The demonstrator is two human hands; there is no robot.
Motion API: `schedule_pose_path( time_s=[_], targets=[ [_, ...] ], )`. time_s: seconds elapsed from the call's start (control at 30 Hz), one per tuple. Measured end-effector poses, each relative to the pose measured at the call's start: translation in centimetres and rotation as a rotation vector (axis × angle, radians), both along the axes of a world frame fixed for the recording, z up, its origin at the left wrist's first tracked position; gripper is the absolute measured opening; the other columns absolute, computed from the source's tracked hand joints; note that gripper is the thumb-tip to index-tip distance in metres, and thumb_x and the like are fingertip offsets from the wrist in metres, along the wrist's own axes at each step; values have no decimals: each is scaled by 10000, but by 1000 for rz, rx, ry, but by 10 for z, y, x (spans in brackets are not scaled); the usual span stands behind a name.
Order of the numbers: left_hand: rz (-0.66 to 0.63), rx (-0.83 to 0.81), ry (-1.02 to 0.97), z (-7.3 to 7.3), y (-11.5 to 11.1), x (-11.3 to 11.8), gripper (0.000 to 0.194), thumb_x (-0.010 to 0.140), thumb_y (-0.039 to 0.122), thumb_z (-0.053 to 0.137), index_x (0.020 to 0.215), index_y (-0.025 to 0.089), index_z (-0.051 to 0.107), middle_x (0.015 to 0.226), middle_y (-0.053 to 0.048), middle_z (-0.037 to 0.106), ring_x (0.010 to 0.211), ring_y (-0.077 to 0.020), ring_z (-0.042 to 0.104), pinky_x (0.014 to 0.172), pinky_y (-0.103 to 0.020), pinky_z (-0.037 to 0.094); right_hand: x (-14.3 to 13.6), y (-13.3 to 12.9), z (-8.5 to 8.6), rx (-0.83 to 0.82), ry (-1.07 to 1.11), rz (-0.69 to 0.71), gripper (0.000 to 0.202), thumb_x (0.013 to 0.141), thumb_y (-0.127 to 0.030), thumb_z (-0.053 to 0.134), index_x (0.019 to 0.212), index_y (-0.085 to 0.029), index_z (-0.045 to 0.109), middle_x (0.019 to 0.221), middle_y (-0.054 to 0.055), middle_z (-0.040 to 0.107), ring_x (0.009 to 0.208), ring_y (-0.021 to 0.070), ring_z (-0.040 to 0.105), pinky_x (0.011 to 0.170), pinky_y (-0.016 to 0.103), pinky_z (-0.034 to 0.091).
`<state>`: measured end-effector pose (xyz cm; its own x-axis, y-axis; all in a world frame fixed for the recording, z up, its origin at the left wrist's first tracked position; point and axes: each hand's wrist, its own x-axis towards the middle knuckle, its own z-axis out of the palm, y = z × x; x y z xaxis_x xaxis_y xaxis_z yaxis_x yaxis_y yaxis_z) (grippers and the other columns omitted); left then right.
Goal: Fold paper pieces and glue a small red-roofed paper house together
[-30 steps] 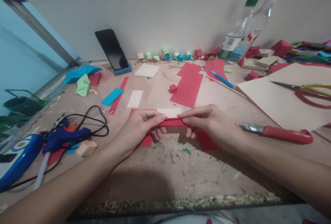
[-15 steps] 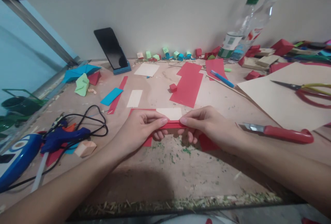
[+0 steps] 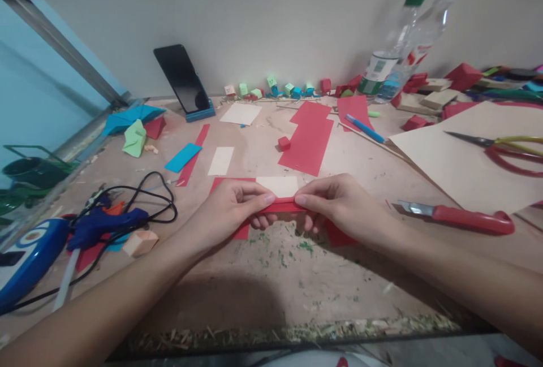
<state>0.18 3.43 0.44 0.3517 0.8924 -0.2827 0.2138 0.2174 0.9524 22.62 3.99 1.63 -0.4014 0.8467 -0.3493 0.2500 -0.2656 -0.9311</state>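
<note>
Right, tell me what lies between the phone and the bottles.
In the head view, small coloured cubes line the wall between the phone and bottles.

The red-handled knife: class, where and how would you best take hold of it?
Probably by the middle of the red handle, the right hand coming from above and the right: the knife lies flat, its metal blade points left, and the long handle lies uncovered.

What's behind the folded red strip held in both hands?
Beyond the folded red strip, cream paper shows between the left hand and right hand. Its near edge is covered, so how far it extends can't be told.
</note>
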Motion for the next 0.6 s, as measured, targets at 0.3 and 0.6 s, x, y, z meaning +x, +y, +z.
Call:
schedule_pose_path(
  time_s=[0.3, 0.6],
  targets=[
    [63, 92, 79, 2, 1, -3, 272, 943, 323, 639, 786, 131, 750, 670, -59, 743, 567, -126, 619, 569, -231, 494, 3, 1, -1, -57, 63, -59, 132, 912, -219, 720, 823, -132, 764, 616, 65, 751, 510, 119, 655, 519, 216, 520],
    [32, 338, 230, 11, -5, -1, 295, 983, 318, 611, 754, 164, 712, 728, 10, 657, 682, -124, 561, 636, -243, 412, 2, 4, 0, -118, 122, -13, 301, 953, -308, 708, 737, -104, 758, 634, 101, 755, 530, 110, 668, 544, 196, 535]
  ],
)
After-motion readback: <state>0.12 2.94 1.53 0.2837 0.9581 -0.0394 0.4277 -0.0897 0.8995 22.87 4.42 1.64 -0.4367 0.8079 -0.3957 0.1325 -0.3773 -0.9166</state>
